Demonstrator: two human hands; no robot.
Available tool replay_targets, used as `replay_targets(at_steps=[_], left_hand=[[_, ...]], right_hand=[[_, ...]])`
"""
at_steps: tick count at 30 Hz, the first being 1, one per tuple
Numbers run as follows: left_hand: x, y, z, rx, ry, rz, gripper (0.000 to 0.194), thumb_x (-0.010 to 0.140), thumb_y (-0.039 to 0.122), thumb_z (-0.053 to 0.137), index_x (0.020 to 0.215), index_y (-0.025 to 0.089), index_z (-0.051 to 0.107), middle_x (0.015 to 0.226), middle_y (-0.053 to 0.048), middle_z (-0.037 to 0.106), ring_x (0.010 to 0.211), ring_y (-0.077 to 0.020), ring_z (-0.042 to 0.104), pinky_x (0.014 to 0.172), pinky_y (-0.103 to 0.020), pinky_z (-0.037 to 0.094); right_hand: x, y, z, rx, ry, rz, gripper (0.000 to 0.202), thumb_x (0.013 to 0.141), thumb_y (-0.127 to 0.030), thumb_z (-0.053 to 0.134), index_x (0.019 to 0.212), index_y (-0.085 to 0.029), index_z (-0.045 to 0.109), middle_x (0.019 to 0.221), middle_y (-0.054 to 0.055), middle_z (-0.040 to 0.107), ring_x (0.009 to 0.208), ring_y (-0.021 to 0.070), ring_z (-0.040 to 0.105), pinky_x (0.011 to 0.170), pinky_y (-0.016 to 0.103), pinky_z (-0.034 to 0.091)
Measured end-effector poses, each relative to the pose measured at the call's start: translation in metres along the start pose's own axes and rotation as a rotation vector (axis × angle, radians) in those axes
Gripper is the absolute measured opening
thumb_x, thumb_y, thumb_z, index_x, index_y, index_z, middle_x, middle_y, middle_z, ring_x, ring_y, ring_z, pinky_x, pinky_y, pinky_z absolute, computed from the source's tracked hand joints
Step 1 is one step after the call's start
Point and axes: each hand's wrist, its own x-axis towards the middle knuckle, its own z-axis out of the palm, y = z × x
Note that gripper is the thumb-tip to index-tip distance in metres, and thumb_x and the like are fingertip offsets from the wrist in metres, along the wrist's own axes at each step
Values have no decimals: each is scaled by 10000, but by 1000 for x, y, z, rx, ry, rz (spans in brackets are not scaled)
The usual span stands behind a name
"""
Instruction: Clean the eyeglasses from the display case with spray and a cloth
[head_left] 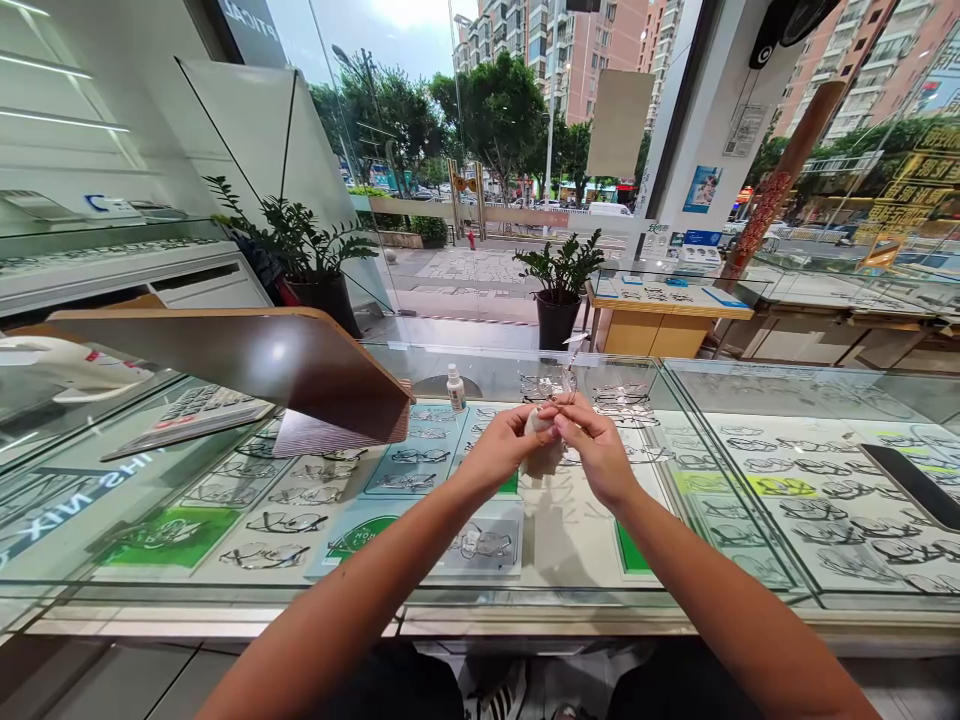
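Both hands meet above the glass display counter (570, 600), near the centre of the view. My left hand (508, 435) is closed on a small pale cloth (544, 460), which hangs below the fingers. Pinched against it, my right hand (596, 440) grips a thin-framed pair of glasses, whose tag (576, 340) and slender temple stick up above the fingers. The lenses are mostly hidden by fingers and cloth. Beyond the hands, more glasses (622, 393) lie in a row. A small white bottle (455, 388) stands upright on the counter, left of my left hand.
A tilted brown-edged mirror or panel (247, 350) stands at the left, beside a calculator (199, 412). Many spectacle frames lie under the glass. A dark phone (915, 483) rests at the right. Potted plants (559, 320) and a window are beyond the counter.
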Motion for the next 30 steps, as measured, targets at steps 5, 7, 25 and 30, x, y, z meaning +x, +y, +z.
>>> replay_targets(at_steps=[5, 7, 25, 30], left_hand=[[-2, 1, -2, 145, 17, -30, 482, 712, 544, 934, 891, 127, 772, 832, -24, 672, 781, -158, 553, 715, -256, 415], [-3, 2, -2, 171, 0, -23, 503, 739, 580, 907, 883, 119, 768, 802, -21, 657, 749, -148, 541, 692, -252, 399], [-2, -11, 3, -5, 17, 130, 480, 827, 491, 883, 1159, 161, 779, 970, -62, 765, 858, -168, 659, 808, -265, 494], [-2, -11, 8, -27, 111, 114, 512, 832, 564, 855, 1109, 146, 755, 919, -58, 758, 783, -161, 653, 750, -261, 504]], right_hand=[[0, 1, 0, 3, 10, -10, 237, 1000, -448, 693, 1077, -313, 873, 1144, 69, 671, 1219, 255, 593, 1120, 406, 440], [0, 3, 0, 25, 18, 6, 226, 992, -447, 703, 1063, -315, 873, 1144, 67, 677, 1212, 255, 596, 1108, 404, 444], [2, 4, 2, 264, 48, 196, 308, 945, -549, 709, 1061, -319, 878, 1252, 51, 715, 1262, 281, 593, 1115, 386, 456], [0, 6, 2, 189, -16, 139, 327, 990, -534, 671, 1147, -318, 859, 1293, 62, 696, 1338, 275, 571, 1244, 419, 358]])
